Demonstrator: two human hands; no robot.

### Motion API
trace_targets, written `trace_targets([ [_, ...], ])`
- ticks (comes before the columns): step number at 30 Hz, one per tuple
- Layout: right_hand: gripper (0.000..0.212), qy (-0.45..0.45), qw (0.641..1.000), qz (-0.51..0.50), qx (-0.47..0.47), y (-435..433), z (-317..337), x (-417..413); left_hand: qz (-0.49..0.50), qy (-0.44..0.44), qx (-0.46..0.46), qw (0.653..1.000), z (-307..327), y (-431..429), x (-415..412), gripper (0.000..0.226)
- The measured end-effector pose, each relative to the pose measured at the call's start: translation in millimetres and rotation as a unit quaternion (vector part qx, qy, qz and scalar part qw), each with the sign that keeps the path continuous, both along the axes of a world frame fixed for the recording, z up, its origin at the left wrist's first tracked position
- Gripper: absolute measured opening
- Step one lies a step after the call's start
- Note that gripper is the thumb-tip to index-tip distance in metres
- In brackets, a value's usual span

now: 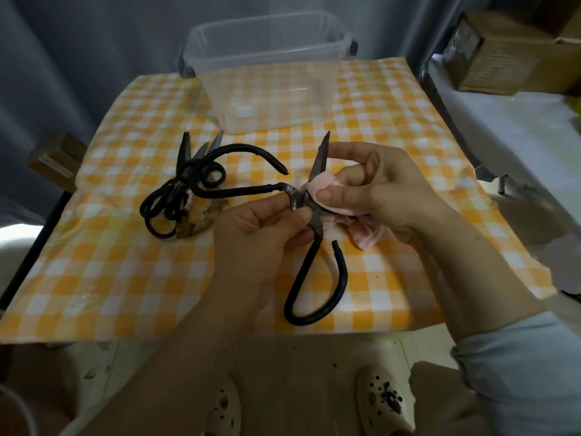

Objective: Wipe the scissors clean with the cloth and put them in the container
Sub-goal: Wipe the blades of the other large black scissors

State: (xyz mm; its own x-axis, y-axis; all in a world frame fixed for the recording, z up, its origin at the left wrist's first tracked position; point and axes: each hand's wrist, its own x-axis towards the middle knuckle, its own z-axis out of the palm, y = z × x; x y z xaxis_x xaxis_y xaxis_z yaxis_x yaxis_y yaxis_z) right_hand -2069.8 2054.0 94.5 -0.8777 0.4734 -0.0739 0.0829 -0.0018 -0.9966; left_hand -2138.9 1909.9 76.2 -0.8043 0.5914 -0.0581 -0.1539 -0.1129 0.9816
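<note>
**Scissors at the pivot: wipe outward, off the edge**

Scissors [316,229] hang wide open above the worktop [125,262], well short of the container [267,114], on my side of it. My left hand [261,225] pinches them at the pivot. My right hand [371,187] fingers [333,195] clamp the pink cloth [320,184] around the blade root. I'd draw it from pivot to tip, thumb on the flat, left grip steady. Other scissors [176,190] lie heaped nearer than the container, to its left.

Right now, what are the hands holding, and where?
The left hand pinches the large black metal scissors at the pivot; the right hand holds the pink cloth against the blade.
</note>
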Motion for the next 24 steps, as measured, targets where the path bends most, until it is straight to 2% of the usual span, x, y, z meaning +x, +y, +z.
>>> trace_targets([
  [4,0.059,-0.001,1.000,0.026,-0.001,6,0,3,-0.004,0.003,-0.003,1.000,0,-1,0,0.021],
  [7,0.035,-0.040,0.995,-0.041,0.079,19,5,11,0.000,0.003,-0.002,1.000,2,-3,-2,0.023],
  [9,0.018,-0.034,0.989,-0.101,0.105,27,10,17,0.003,0.008,-0.002,1.000,3,-5,-3,0.025],
  [13,0.011,-0.024,0.962,-0.155,0.225,24,13,17,-0.001,0.004,0.003,1.000,5,-4,-2,0.025],
  [14,0.010,-0.025,0.965,-0.148,0.217,20,13,15,-0.004,0.003,0.003,1.000,5,-4,-1,0.023],
  [16,0.009,-0.046,0.987,-0.090,0.121,11,14,12,-0.004,-0.002,0.004,1.000,6,-3,1,0.020],
  [18,0.021,-0.050,0.998,0.000,0.049,6,12,10,-0.001,-0.002,0.006,1.000,6,-2,2,0.022],
  [20,0.036,-0.051,0.997,0.058,0.023,5,8,8,0.000,0.004,0.006,1.000,5,-2,2,0.023],
  [24,0.034,-0.063,0.994,0.085,0.005,8,1,6,-0.006,0.017,-0.005,1.000,0,-1,2,0.020],
])
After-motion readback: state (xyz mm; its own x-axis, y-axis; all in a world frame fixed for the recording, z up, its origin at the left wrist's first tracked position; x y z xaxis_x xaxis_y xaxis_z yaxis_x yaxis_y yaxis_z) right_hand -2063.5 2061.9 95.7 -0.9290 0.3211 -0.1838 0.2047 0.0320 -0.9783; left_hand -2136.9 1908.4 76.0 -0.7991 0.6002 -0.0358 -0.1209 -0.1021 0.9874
